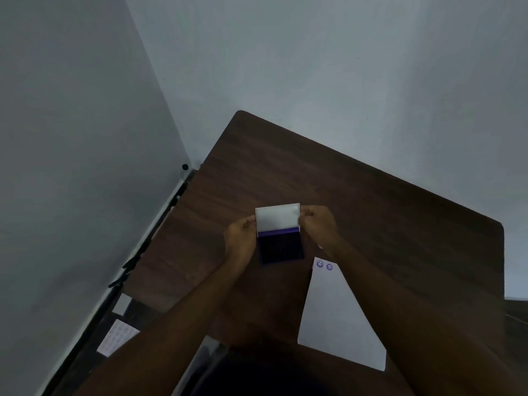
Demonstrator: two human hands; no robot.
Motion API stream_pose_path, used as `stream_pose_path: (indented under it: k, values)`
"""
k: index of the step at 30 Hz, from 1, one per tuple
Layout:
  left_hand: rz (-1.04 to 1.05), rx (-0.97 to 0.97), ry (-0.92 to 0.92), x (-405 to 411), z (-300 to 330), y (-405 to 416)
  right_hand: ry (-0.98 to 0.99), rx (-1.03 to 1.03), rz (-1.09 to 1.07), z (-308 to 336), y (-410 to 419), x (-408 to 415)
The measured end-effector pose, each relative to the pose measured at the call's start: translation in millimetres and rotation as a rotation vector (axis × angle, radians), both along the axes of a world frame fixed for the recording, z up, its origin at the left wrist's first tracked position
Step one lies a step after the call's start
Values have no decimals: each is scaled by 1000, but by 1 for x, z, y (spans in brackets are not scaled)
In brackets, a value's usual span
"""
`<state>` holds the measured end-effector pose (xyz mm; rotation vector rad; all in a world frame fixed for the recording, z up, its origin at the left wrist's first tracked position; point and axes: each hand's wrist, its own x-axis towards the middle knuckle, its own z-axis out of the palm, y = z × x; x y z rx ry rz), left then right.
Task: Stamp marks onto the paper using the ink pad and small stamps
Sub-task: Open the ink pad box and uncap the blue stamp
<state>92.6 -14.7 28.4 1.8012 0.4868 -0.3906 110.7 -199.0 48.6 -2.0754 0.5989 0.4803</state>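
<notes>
A purple ink pad (281, 248) lies on the dark wooden table (371, 212), its white lid (277, 217) standing upright at the far side. My left hand (241, 234) pinches the lid's left edge and my right hand (318, 224) pinches its right edge. A white sheet of paper (337, 318) lies to the right of the pad under my right forearm, with two purple smiley marks (324, 265) near its far corner. No small stamps are visible.
The table sits in a corner between two pale walls. A black stand (160, 224) runs along the table's left edge. Below it lie a white sheet printed with rows of faint circles (117, 337) and a small white card (123, 304).
</notes>
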Motion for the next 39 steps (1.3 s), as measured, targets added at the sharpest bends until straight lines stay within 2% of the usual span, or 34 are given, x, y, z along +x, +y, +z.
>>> stream_pose_path:
  k: [24, 29, 33, 36, 39]
  values:
    - [-104, 127, 71, 15, -17, -1, 83, 32, 67, -17, 8, 22]
    - [-122, 174, -6, 14, -9, -5, -29, -78, 89, -8, 7, 21]
    - [-163, 182, -82, 14, -6, -9, -120, -255, 90, 4, -13, 22]
    - [-231, 143, -85, 16, -1, -17, -64, -339, 63, 5, -39, 19]
    - [-290, 110, -105, 19, 0, -30, 91, -409, 66, 5, -59, 12]
